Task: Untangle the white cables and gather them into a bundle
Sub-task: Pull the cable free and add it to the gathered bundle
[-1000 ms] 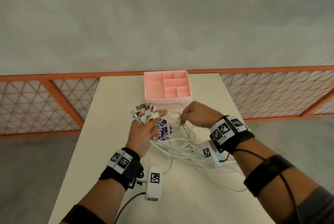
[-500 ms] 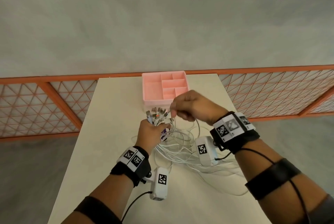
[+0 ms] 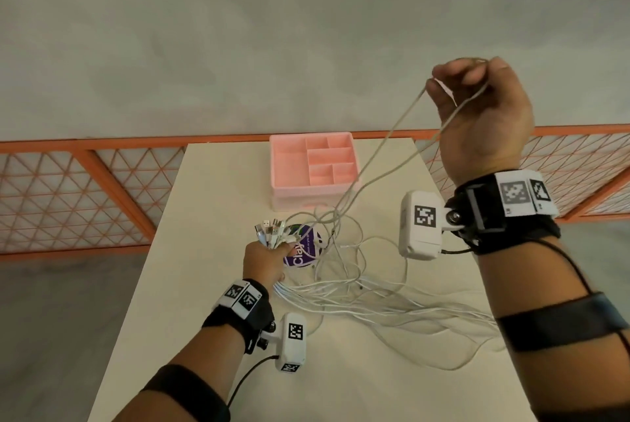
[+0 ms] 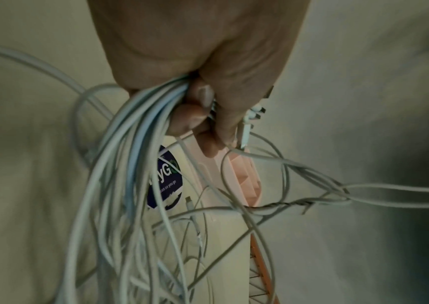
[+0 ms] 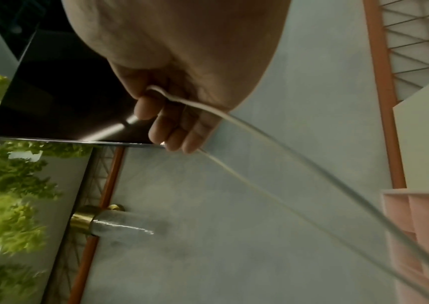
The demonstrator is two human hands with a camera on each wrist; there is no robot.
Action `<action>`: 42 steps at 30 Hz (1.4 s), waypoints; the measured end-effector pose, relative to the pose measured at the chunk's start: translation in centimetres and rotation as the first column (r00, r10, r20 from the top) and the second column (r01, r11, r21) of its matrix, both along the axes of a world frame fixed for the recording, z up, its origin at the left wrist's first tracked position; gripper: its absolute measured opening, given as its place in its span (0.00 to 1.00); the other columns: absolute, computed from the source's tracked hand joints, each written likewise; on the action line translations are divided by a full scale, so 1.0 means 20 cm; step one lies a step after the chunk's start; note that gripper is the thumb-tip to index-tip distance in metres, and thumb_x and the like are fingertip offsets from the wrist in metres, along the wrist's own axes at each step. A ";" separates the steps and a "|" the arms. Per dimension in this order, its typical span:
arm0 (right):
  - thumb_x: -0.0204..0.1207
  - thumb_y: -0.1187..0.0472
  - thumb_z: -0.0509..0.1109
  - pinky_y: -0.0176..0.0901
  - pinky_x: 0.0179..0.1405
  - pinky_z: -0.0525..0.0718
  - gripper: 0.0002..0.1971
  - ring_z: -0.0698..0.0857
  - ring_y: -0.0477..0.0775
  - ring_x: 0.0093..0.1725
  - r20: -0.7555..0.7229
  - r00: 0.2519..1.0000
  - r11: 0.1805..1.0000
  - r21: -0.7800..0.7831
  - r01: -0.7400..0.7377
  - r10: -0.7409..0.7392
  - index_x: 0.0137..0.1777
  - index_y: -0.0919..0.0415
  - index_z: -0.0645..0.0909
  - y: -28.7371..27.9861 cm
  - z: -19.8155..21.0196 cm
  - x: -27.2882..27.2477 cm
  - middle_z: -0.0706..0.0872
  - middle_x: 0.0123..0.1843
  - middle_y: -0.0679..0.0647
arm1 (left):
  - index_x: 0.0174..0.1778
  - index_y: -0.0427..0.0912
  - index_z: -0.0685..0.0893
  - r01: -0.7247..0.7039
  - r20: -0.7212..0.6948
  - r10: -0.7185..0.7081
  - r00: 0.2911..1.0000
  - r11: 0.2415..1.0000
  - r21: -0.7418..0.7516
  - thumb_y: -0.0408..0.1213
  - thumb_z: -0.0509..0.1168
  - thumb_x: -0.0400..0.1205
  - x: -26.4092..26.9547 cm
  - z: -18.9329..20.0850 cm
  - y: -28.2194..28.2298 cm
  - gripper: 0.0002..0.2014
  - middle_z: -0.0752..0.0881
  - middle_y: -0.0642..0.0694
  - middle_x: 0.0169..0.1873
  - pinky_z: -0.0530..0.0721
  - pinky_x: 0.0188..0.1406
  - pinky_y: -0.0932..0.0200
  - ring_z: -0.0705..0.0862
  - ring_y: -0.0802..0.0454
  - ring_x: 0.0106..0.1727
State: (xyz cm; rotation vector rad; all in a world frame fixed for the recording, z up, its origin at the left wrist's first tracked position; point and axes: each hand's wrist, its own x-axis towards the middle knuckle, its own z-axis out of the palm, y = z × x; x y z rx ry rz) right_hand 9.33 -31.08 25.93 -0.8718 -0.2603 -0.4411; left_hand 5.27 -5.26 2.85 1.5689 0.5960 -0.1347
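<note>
My left hand [image 3: 264,259] [image 4: 203,98] grips a bunch of white cables [image 4: 130,164] just below their plugs [image 3: 271,232], which stick up out of the fist low over the table. The rest of the white cables [image 3: 358,299] trail in loose tangled loops to the right across the table. My right hand [image 3: 477,108] [image 5: 172,123] is raised high at the upper right and holds a loop of one white cable [image 3: 385,162] [image 5: 260,135], which runs taut down to a knot [image 4: 281,205] in the tangle.
A pink divided tray [image 3: 313,169] stands at the far middle of the cream table [image 3: 204,285]. A round purple sticker [image 3: 303,248] lies under the cables by my left hand. An orange lattice railing [image 3: 85,196] runs behind the table.
My right hand has risen from beside the plugs to high at the upper right, drawing one cable out of the tangle. The left hand keeps its grip and has barely moved.
</note>
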 end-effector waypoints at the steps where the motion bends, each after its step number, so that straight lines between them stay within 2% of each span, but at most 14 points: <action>1: 0.83 0.62 0.55 0.52 0.49 0.84 0.16 0.85 0.63 0.49 -0.035 0.999 1.000 -0.008 -0.016 0.016 0.33 0.61 0.74 -0.01 -0.01 -0.01 0.85 0.40 0.59 | 0.45 0.31 0.91 -0.012 -0.014 0.012 1.000 1.000 -0.003 0.33 0.76 0.79 0.00 -0.01 0.01 0.06 0.92 0.36 0.40 0.72 0.17 0.63 0.71 0.56 0.14; 4: 0.80 0.63 0.54 0.41 0.25 0.70 0.18 0.77 0.58 0.25 -0.251 0.965 0.978 -0.166 -0.125 0.081 0.28 0.62 0.71 0.01 -0.06 -0.04 0.81 0.33 0.61 | 0.41 0.31 0.88 -0.042 -0.012 0.042 0.999 0.999 -0.023 0.35 0.77 0.78 0.00 0.00 0.00 0.09 0.87 0.39 0.27 0.74 0.24 0.58 0.70 0.53 0.11; 6: 0.78 0.63 0.55 0.40 0.22 0.55 0.16 0.63 0.51 0.18 -0.412 0.910 0.902 -0.372 -0.220 0.052 0.28 0.64 0.72 0.03 -0.13 -0.05 0.76 0.26 0.60 | 0.37 0.33 0.85 -0.044 0.025 0.045 0.999 0.998 -0.049 0.34 0.75 0.80 0.00 0.04 -0.02 0.10 0.78 0.46 0.17 0.73 0.27 0.57 0.70 0.54 0.12; 9: 0.77 0.66 0.57 0.38 0.24 0.51 0.15 0.57 0.48 0.22 -0.614 0.789 0.675 -0.592 -0.440 -0.025 0.36 0.69 0.83 0.06 -0.27 -0.08 0.65 0.21 0.53 | 0.35 0.33 0.83 -0.036 0.112 0.051 0.992 0.991 -0.129 0.32 0.72 0.82 0.01 0.12 -0.05 0.10 0.75 0.46 0.17 0.71 0.22 0.61 0.70 0.55 0.13; 12: 0.79 0.67 0.57 0.37 0.22 0.53 0.16 0.58 0.48 0.20 -0.717 0.694 0.450 -0.642 -0.621 -0.066 0.50 0.67 0.88 0.12 -0.39 -0.13 0.65 0.21 0.50 | 0.41 0.33 0.91 0.027 0.196 0.021 0.980 0.971 -0.239 0.28 0.71 0.82 0.02 0.20 -0.07 0.06 0.70 0.45 0.25 0.71 0.22 0.60 0.64 0.55 0.17; 16: 0.78 0.68 0.63 0.38 0.22 0.56 0.12 0.60 0.51 0.21 -0.700 0.705 0.404 -0.681 -0.611 -0.114 0.46 0.64 0.90 0.19 -0.52 -0.14 0.68 0.23 0.56 | 0.41 0.45 0.91 0.117 0.273 -0.038 0.961 0.953 -0.281 0.29 0.69 0.83 0.02 0.28 -0.09 0.09 0.77 0.39 0.47 0.65 0.23 0.60 0.59 0.52 0.24; 18: 0.79 0.64 0.66 0.39 0.22 0.56 0.10 0.59 0.52 0.22 -0.691 0.707 0.388 -0.699 -0.601 -0.149 0.44 0.62 0.90 0.19 -0.57 -0.13 0.67 0.23 0.56 | 0.41 0.53 0.92 0.131 0.288 -0.049 0.956 0.953 -0.274 0.28 0.68 0.84 0.03 0.27 -0.08 0.14 0.77 0.39 0.49 0.66 0.23 0.60 0.59 0.52 0.23; 21: 0.81 0.61 0.66 0.39 0.22 0.57 0.11 0.59 0.51 0.21 -0.686 0.706 0.329 -0.717 -0.615 -0.176 0.43 0.61 0.90 0.17 -0.60 -0.13 0.68 0.21 0.52 | 0.40 0.37 0.90 0.086 0.241 -0.025 0.970 0.966 -0.243 0.32 0.75 0.80 0.04 0.23 -0.07 0.03 0.78 0.38 0.42 0.69 0.19 0.61 0.63 0.53 0.20; 23: 0.82 0.65 0.61 0.37 0.21 0.58 0.13 0.62 0.50 0.21 -0.661 0.734 0.428 -0.714 -0.553 -0.154 0.43 0.64 0.87 0.17 -0.58 -0.12 0.71 0.21 0.51 | 0.42 0.33 0.85 0.063 0.195 -0.028 0.980 0.982 -0.180 0.32 0.78 0.77 0.04 0.18 -0.06 0.08 0.78 0.38 0.36 0.71 0.17 0.61 0.66 0.54 0.18; 27: 0.85 0.67 0.54 0.37 0.19 0.65 0.14 0.68 0.50 0.21 -0.546 0.801 0.833 -0.542 -0.114 -0.245 0.46 0.63 0.82 0.12 -0.50 -0.07 0.74 0.24 0.52 | 0.44 0.32 0.90 0.078 0.080 -0.071 0.994 0.993 -0.086 0.32 0.76 0.78 0.02 0.08 -0.02 0.06 0.85 0.37 0.36 0.74 0.21 0.60 0.71 0.54 0.17; 29: 0.86 0.64 0.54 0.37 0.20 0.67 0.13 0.69 0.49 0.21 -0.537 0.806 0.919 -0.393 0.020 -0.247 0.49 0.62 0.81 0.08 -0.46 -0.04 0.75 0.26 0.51 | 0.47 0.29 0.89 0.063 0.021 -0.061 0.998 0.996 -0.058 0.28 0.75 0.79 0.01 0.03 -0.01 0.06 0.85 0.37 0.35 0.75 0.22 0.59 0.71 0.53 0.16; 33: 0.86 0.63 0.55 0.38 0.23 0.68 0.13 0.69 0.49 0.23 -0.550 0.814 0.952 -0.307 0.011 -0.187 0.50 0.62 0.82 0.03 -0.46 -0.02 0.75 0.27 0.51 | 0.44 0.33 0.86 0.023 -0.069 -0.025 0.997 0.999 -0.039 0.22 0.71 0.78 0.00 -0.03 0.03 0.04 0.82 0.40 0.31 0.78 0.20 0.58 0.74 0.50 0.19; 38: 0.87 0.61 0.57 0.39 0.23 0.66 0.13 0.68 0.50 0.23 -0.570 0.803 0.943 -0.330 -0.029 -0.175 0.49 0.62 0.82 0.02 -0.54 -0.04 0.74 0.27 0.53 | 0.49 0.31 0.87 -0.018 -0.250 -0.030 0.968 0.982 -0.186 0.18 0.69 0.79 -0.05 -0.07 0.08 0.07 0.88 0.33 0.43 0.79 0.19 0.61 0.86 0.39 0.43; 42: 0.87 0.62 0.57 0.38 0.23 0.66 0.13 0.67 0.50 0.22 -0.584 0.789 0.939 -0.344 -0.031 -0.188 0.48 0.63 0.82 0.01 -0.58 -0.04 0.74 0.27 0.54 | 0.54 0.28 0.82 0.000 -0.290 -0.075 0.954 0.968 -0.251 0.19 0.68 0.81 -0.09 -0.08 0.08 0.08 0.90 0.37 0.49 0.75 0.15 0.63 0.89 0.44 0.46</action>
